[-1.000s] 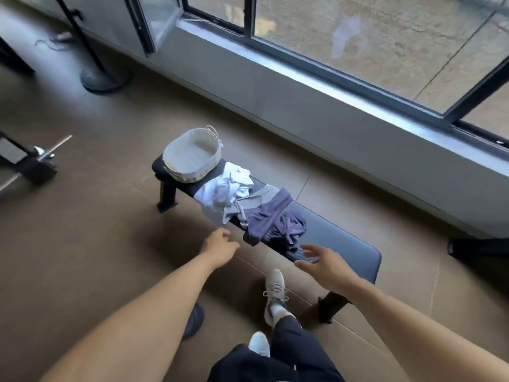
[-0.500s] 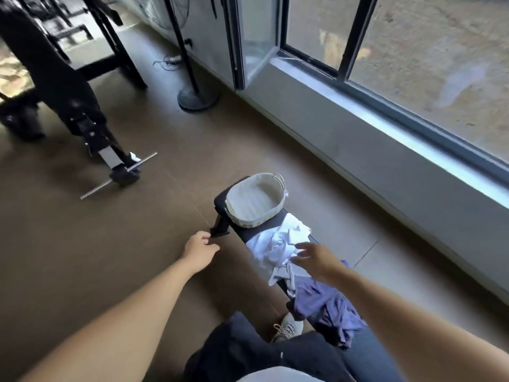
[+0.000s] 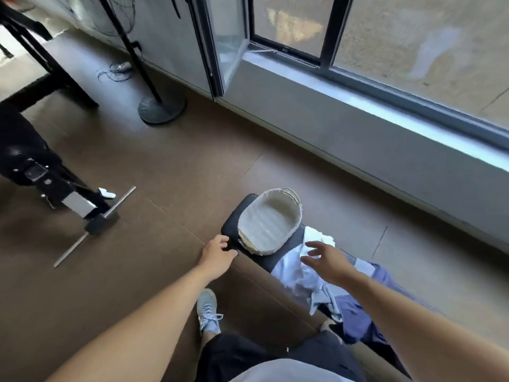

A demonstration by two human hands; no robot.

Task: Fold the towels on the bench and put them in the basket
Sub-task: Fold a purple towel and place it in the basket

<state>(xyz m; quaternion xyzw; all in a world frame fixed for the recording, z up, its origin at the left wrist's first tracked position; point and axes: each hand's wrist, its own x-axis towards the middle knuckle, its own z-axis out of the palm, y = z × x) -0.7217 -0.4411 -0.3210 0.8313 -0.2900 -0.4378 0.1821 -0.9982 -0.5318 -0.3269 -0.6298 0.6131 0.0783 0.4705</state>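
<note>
Clearly nothing is folded yet, and the step in hand looks like the first reach for a towel. Going from the left: the left hand (image 3: pixel 217 255) hovers over the floor just off the bench's (image 3: pixel 234 216) near edge, close to its far end. Its fingers are loosely curled and hold nothing; whether the fingertips touch the bench edge cannot be told. Next comes the basket (image 3: pixel 268 222), a pale oval one with a twine handle, standing on the far end of the bench with nothing visible inside. Just beside it, toward the person, lies the white towel (image 3: pixel 298 274), crumpled and spilling over the bench's near edge. The right hand (image 3: pixel 326 260) hangs above this towel with fingers spread and nearly straight, grasping nothing; contact with the cloth cannot be made out. Further right, the purple towel (image 3: pixel 369 307) is heaped on the bench and droops over the near edge, partly under the white one where they meet.

The next move, as I judge it, calls for the right hand to come down and pinch a corner or hem of the white towel, not the middle of the bunch, so that it lifts free of the purple one without dragging it off the edge. The left hand would then need a second corner to spread the cloth flat before any fold.
</note>
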